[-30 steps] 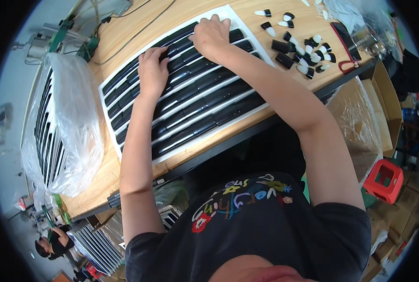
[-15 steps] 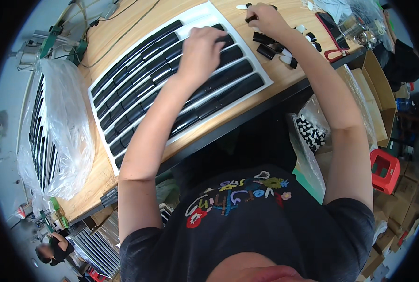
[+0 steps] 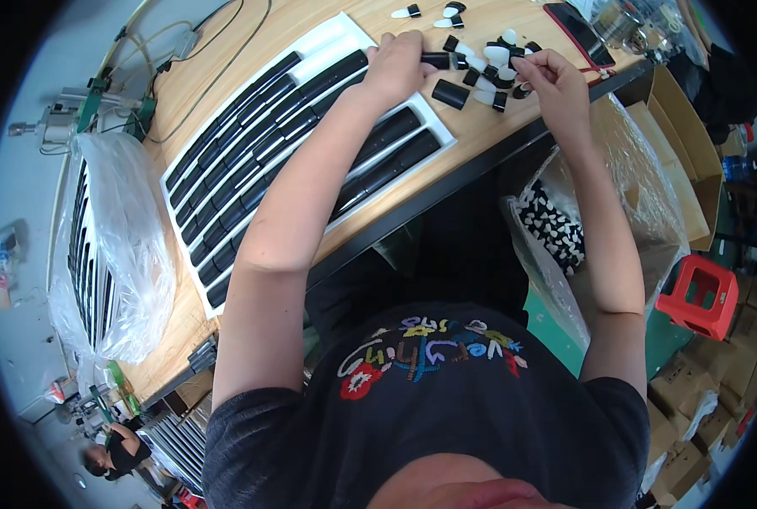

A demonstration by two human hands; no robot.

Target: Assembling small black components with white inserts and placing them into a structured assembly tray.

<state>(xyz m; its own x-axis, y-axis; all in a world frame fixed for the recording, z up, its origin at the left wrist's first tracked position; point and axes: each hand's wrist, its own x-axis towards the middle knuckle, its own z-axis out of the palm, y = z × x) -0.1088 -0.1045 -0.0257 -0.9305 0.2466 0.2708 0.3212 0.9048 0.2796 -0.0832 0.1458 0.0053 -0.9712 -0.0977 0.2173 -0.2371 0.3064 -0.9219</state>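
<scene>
A white slotted tray [image 3: 446, 142] lies slantwise on the wooden table, its slots lined with rows of glossy black pieces [image 3: 285, 123]. At its far right corner my left hand [image 3: 398, 66] is closed, and a short black cylinder [image 3: 436, 60] sticks out between thumb and fingers. Over a loose group of small black-and-white pieces [image 3: 497, 54], each with a rounded white tip and a black collar, my right hand [image 3: 558, 85] has thumb and index finger drawn together; what lies between them is too small to make out. Another black cylinder [image 3: 450, 94] rests between tray and group.
At the table's right end lie a phone [image 3: 578, 34] and a clear jar [image 3: 620, 25]. A plastic-wrapped rack [image 3: 115, 246] stands on the left. Below the right edge are a bag-lined box of small pieces [image 3: 552, 225] and a red stool [image 3: 698, 293].
My left hand has moved from over the tray's slots to its far right corner. My right hand has come nearer, from the far pieces to the group. The view has shifted slightly.
</scene>
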